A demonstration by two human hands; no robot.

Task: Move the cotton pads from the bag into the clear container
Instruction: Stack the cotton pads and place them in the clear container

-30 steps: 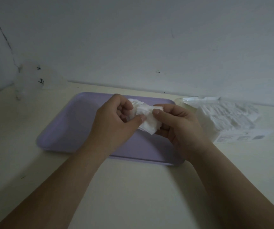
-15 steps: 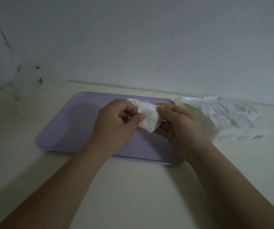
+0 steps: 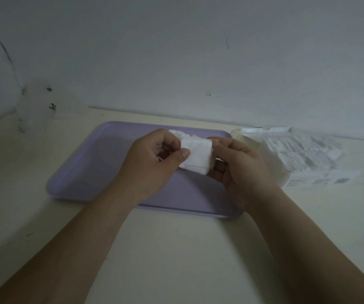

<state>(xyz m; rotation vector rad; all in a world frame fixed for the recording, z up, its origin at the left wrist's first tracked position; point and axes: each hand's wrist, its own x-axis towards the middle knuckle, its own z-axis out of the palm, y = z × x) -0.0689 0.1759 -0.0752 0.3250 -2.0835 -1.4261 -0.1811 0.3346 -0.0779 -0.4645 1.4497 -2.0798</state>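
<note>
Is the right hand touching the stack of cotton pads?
Touching. The head view shows the right hand gripping the right end of the stack of cotton pads, with the left hand pinching the other end.

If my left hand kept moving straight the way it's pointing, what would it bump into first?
The left hand holds the pads; pushing on, it would likely meet the right hand on their other side, though depth is unclear.

Stacked white cotton pads (image 3: 196, 157), aloft
</note>
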